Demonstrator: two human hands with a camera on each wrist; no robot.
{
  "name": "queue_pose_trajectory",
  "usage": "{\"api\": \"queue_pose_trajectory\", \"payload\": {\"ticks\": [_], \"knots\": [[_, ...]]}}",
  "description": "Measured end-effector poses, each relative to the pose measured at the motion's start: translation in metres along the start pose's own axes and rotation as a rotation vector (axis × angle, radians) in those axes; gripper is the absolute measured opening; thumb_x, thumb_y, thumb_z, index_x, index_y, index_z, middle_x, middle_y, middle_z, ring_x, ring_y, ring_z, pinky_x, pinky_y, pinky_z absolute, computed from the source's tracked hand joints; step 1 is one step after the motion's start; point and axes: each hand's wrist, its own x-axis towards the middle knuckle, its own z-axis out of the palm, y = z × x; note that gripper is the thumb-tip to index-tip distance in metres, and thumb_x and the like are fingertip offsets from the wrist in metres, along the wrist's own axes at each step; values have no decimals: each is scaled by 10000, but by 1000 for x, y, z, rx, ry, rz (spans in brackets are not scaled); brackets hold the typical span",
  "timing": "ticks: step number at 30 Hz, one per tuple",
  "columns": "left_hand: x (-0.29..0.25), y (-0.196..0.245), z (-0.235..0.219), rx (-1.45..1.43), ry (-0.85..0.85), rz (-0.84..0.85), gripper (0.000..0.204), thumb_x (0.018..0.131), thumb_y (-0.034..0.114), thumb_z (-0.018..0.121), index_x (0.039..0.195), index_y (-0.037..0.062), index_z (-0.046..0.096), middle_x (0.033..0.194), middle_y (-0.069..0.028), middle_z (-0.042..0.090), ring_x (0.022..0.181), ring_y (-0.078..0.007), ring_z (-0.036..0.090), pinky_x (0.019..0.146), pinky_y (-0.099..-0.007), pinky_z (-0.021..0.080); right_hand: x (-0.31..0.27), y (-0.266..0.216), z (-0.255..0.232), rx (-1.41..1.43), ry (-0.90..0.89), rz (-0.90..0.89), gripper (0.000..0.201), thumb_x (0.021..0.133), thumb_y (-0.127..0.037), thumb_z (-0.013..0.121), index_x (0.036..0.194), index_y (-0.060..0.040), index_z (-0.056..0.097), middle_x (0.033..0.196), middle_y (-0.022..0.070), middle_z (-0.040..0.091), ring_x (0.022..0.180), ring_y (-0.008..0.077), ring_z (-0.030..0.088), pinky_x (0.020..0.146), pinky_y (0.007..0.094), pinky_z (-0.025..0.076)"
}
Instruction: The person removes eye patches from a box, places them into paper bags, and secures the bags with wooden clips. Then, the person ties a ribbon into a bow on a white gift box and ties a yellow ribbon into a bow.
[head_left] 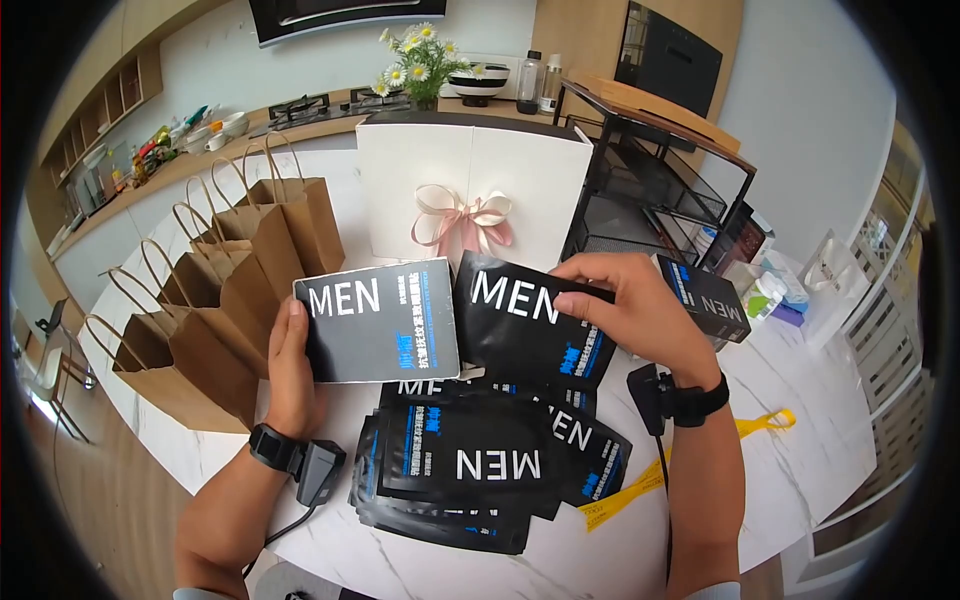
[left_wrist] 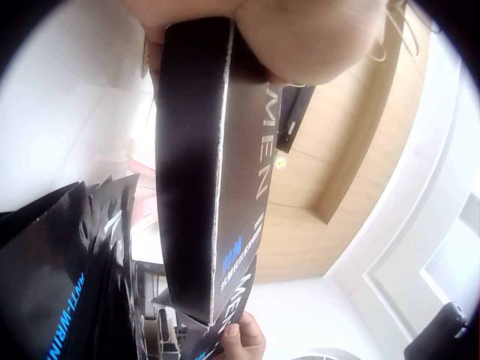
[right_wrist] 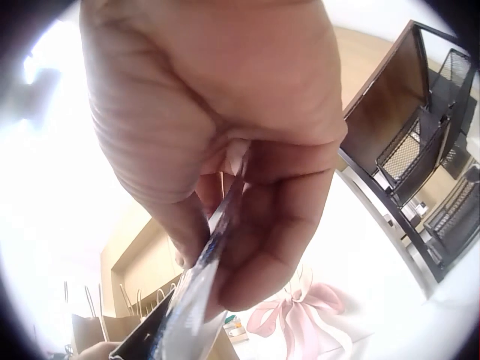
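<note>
My left hand (head_left: 292,365) grips a black and grey box (head_left: 380,320) marked MEN by its left side, raised above the table. Between thumb and fingers, my right hand (head_left: 640,310) pinches a black MEN sachet (head_left: 525,335) at its upper right. The sachet's left edge is right at the open right end of the box, where a torn-looking flap shows. Below both hands lies a pile of similar black sachets (head_left: 460,445), overlapping one another. In the left wrist view the box (left_wrist: 191,165) appears side-on, with the sachet beyond its far end.
Brown paper bags (head_left: 185,380) stand in a row at left. Behind is a white gift box (head_left: 400,190) with a pink bow. Another MEN box (head_left: 700,300) sits at right, near a black mesh rack (head_left: 650,190). A yellow strip (head_left: 625,500) lies beside the pile.
</note>
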Motion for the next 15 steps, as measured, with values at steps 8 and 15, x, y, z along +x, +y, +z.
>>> {"api": "queue_pose_trajectory", "payload": {"ticks": [8, 15], "knots": [[2, -3, -3, 12, 5, 1, 394, 1112, 391, 437, 1252, 64, 606, 1149, 13, 634, 1066, -80, 551, 1000, -265, 415, -1, -6, -6, 13, 39, 16, 189, 907, -52, 698, 1069, 43, 716, 906, 94, 744, 803, 119, 653, 769, 285, 529], [0, -1, 2, 29, -29, 18, 397, 1116, 383, 427, 1277, 65, 599, 1151, 17, 633, 1083, -80, 548, 1004, -265, 411, 1, -6, 4, 46, -77, 19, 210, 903, -72, 717, 1083, 35, 718, 871, 135, 733, 772, 166, 657, 748, 298, 520]]}}
